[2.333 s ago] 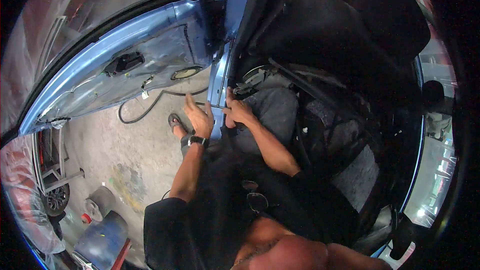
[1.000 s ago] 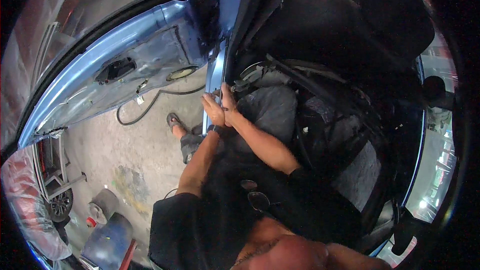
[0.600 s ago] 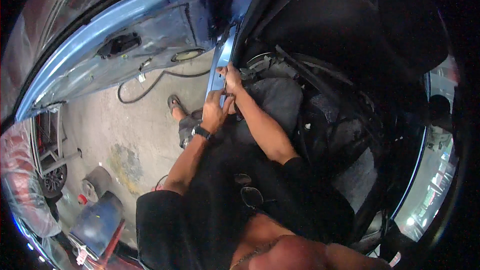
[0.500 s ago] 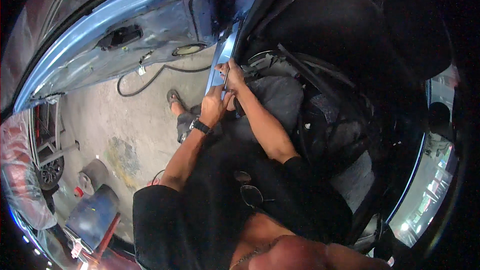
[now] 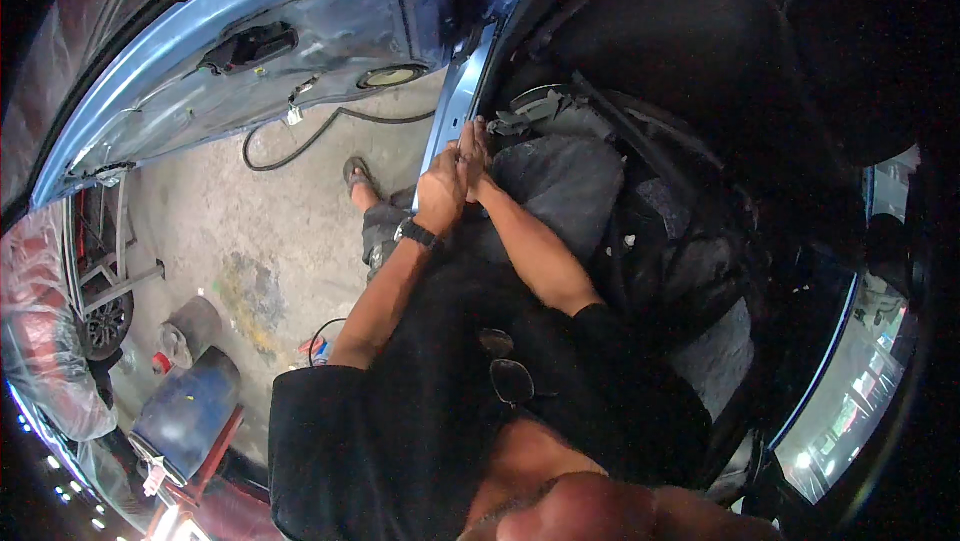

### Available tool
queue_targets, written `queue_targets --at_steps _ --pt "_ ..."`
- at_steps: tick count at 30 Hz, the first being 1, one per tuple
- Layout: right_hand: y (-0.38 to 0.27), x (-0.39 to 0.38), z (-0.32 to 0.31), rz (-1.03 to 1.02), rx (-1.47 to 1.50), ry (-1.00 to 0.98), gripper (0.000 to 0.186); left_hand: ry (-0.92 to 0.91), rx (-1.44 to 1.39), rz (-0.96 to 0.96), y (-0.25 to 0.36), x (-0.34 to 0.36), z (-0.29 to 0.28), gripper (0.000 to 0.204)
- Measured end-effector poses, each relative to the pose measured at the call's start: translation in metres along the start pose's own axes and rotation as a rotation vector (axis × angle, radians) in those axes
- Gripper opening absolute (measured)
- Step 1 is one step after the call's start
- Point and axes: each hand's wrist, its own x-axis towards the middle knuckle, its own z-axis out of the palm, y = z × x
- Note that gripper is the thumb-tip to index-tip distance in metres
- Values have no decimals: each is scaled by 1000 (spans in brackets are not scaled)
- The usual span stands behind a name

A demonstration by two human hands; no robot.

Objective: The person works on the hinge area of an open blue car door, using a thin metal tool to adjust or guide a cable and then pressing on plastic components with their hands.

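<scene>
My left hand (image 5: 441, 193), with a black watch (image 5: 414, 232) on its wrist, is closed over the inner edge of the blue door sill (image 5: 466, 91). What its curled fingers hold, if anything, is hidden. Right against it, my right hand (image 5: 477, 159) lies along the same edge, its fingers stretched out and pointing up the sill. A dark strip (image 5: 489, 66) runs along the sill's inner side beyond my fingertips. Both hands touch or nearly touch each other.
At the left hangs the opened blue car door (image 5: 250, 61), its inner panel off. A black hose (image 5: 290, 156) loops over the concrete floor (image 5: 290, 231). Dark carpet (image 5: 560, 186) and loose trim fill the car's inside. A blue drum (image 5: 190, 411) stands at the lower left.
The view has shifted slightly. My right hand's fingers have straightened along the sill, and my left hand has come up close beside it. The dark strip between them is now covered.
</scene>
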Motion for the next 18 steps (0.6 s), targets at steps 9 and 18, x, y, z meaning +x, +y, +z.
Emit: queue_targets --at_steps 9,18 --pt "-72 -13 -53 221 -386 -162 57 183 -661 -638 -48 12 -5 50" --pt "-114 -29 -77 132 -470 -145 51 -434 -1464 -1183 -52 47 -13 86"
